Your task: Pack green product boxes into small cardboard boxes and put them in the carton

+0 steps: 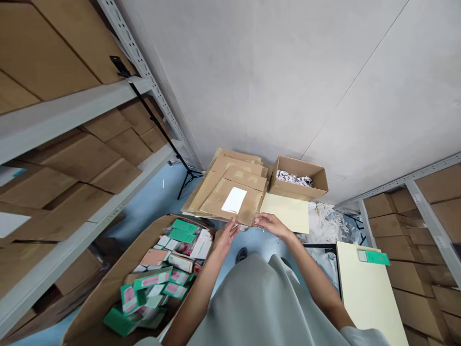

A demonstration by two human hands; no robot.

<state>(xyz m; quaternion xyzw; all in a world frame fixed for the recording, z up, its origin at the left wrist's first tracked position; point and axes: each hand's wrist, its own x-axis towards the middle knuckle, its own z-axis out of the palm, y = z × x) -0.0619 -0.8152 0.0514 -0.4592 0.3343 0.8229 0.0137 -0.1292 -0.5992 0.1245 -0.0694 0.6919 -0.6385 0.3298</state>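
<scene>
A stack of flattened cardboard boxes point(212, 192) lies in front of me, with a white label point(234, 199) on the top one. My left hand point(225, 237) is at the near edge of the stack, below the label, its fingers extended and slightly bent. By the near right corner is my right hand point(272, 224), with fingers loosely curved and apart. Both hands are at the cardboard's edge; whether they press on it I cannot make out. Under that edge, a bit of something pale shows between the hands.
To the left stands a large open carton point(97, 274) of green, pink and white small boxes. An open box of paper scraps point(300, 192) sits beyond a cream tabletop point(288, 211). Another cream table point(367, 293) holds a green box point(374, 257). Shelves, a black tripod point(154, 120) and white scraps surround.
</scene>
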